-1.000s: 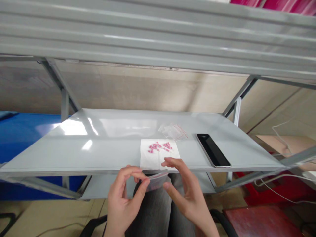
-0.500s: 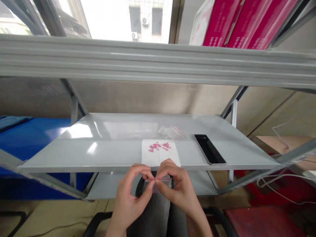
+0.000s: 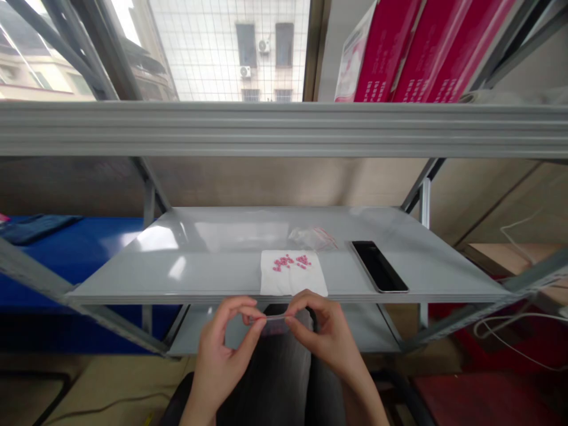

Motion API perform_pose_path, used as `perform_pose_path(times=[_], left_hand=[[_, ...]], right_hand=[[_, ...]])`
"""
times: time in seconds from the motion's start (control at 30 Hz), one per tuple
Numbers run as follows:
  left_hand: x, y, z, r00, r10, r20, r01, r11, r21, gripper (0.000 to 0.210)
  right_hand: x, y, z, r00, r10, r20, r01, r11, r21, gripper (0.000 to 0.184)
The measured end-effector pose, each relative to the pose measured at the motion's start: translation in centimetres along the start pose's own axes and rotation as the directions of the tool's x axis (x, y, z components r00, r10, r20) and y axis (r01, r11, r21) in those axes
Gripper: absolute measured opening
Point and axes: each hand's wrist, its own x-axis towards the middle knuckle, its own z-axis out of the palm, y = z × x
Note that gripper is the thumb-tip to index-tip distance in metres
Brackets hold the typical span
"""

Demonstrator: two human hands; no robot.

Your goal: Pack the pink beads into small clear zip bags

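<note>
I am seeing a dark-screened phone [image 3: 380, 266] lying to my right on the grey shelf [image 3: 133, 272]. Higher up, magenta items [image 3: 412, 56] are standing near a window [image 3: 213, 47], and a blue surface [image 3: 102, 242] is showing beyond the shelf's left end.

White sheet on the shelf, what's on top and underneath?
Two groups of pink beads lie on the sheet. The right hand hides some near edge. Underneath is the shelf; anything between is covered.

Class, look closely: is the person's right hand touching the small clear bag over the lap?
Touching. The head view shows the right hand pinching the clear bag at one end of its top edge.
</note>
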Motion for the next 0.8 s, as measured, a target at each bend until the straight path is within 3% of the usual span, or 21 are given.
perform_pose_path(times=[0.2,0.5,0.8], left_hand=[[0.0,0.6,-0.6,0.998,0.030,0.050,-0.033,0.997,0.063,0.016],[0.2,1.4,-1.7,0.992,0.059,0.111,-0.078,0.982,0.170,0.016],[0.2,2.2,-2.2,0.979,0.118,0.165,-0.150,0.969,0.197,0.020]], right_hand=[[-0.3,0.0,0.4,1.000,-0.017,-0.019,0.017,1.000,-0.012,0.008],[-0.9,-0.1,1.0,0.996,0.079,-0.040,-0.080,0.997,-0.025,0.008],[-1.2,-0.7,1.1,1.000,-0.010,-0.024,0.007,0.991,-0.135,0.008]])
